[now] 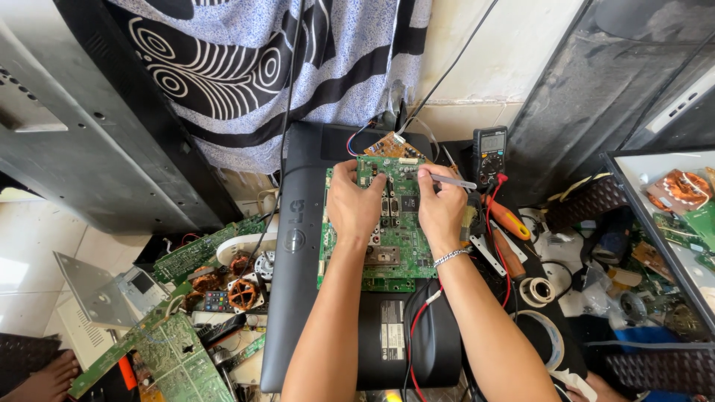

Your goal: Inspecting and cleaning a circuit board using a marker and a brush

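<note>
A green circuit board [395,249] lies on the back of a dark flat screen [298,298]. My left hand [354,205] rests on the board's upper left part, with its fingers on the top edge. My right hand [441,212] grips a thin grey pen-like tool [456,181] over the board's upper right part. A silver bracelet [450,257] sits on my right wrist. A small orange board [395,147] lies just beyond the green one.
A black multimeter [489,154] with red leads stands at the back right, beside an orange-handled screwdriver [509,218] and tape rolls [538,292]. Loose green boards [175,357] and coils litter the floor at left. A box of parts [674,223] stands at right.
</note>
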